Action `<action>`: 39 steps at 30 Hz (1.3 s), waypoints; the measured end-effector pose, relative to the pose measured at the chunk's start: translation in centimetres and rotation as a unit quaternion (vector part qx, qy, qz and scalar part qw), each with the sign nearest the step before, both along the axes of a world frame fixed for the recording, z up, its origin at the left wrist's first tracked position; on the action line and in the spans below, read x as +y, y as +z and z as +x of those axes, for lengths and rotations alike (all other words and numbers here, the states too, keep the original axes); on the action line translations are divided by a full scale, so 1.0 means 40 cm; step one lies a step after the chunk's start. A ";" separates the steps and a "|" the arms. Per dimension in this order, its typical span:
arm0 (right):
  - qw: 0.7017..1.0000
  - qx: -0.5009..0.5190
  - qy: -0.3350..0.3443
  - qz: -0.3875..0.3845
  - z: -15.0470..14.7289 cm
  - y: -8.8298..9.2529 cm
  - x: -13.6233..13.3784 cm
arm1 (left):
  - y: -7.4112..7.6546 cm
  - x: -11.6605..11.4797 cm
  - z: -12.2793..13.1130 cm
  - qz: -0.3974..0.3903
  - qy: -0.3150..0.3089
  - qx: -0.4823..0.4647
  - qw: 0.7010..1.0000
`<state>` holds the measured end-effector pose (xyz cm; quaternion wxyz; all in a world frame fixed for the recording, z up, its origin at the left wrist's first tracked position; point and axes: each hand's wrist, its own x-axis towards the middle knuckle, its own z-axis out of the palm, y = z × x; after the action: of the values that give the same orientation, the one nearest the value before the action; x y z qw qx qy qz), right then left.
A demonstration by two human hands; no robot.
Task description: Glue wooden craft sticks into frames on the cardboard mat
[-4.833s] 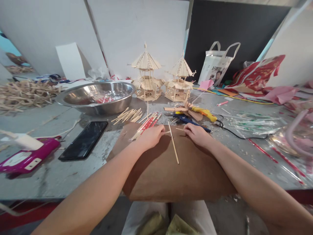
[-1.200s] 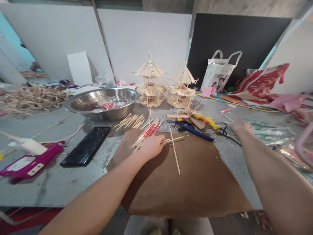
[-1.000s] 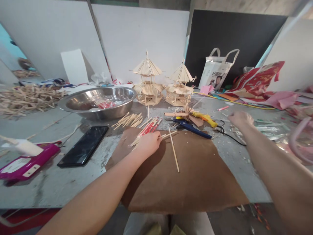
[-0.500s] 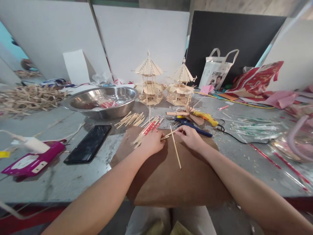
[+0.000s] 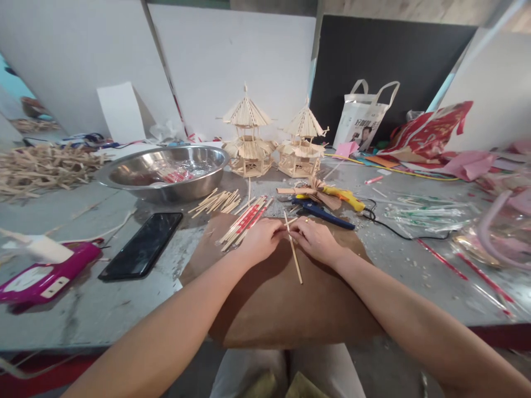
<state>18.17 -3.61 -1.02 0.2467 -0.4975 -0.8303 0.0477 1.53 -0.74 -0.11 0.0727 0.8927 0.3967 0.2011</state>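
A thin wooden stick [image 5: 295,257] lies slantwise on the brown board [image 5: 290,315], running toward me from between my hands. My left hand [image 5: 264,239] has its fingers pinched just left of that stick. To its right, my right hand [image 5: 318,239] is also closed, fingertips almost meeting the left ones. Both pinch a second wooden stick [image 5: 292,220] that crosses the first; most of it is hidden by fingers. Beside my left hand are loose sticks with red wrappers [image 5: 249,216]. A blue-handled tool [image 5: 326,214] rests beyond my right hand.
Two stick-built pagoda models [image 5: 248,138] stand at the back. A steel basin [image 5: 166,190] is left of them, with a black phone [image 5: 143,246] and purple power strip [image 5: 50,273] nearer. A yellow-handled tool [image 5: 344,198], its cord and plastic wrappers [image 5: 427,213] lie right.
My hands have come closer together around the crossing sticks, the right moving left and the left moving right along the board. The view has shifted slightly.
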 end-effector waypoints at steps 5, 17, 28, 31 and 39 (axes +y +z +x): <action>0.999 0.047 -0.002 -0.011 0.003 -0.004 0.002 | 0.006 -0.003 0.002 -0.023 0.003 -0.023 0.999; 0.999 0.031 0.021 -0.013 0.007 -0.001 -0.002 | 0.000 -0.002 -0.005 0.001 -0.024 0.009 1.000; 0.952 -0.105 -0.284 -0.045 0.130 0.007 0.065 | 0.004 0.003 -0.007 -0.058 0.005 0.003 0.998; 0.927 -0.158 -0.325 -0.095 0.146 0.001 0.079 | 0.002 0.004 -0.007 -0.069 0.009 0.006 0.998; 0.932 -0.169 -0.304 -0.100 0.143 -0.005 0.087 | -0.004 0.009 -0.009 -0.078 0.015 0.003 0.997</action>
<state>23.89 -0.15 -1.21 0.0537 -0.7493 -0.6593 -0.0315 1.19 -0.38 -0.28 0.1381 0.8790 0.4245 0.1676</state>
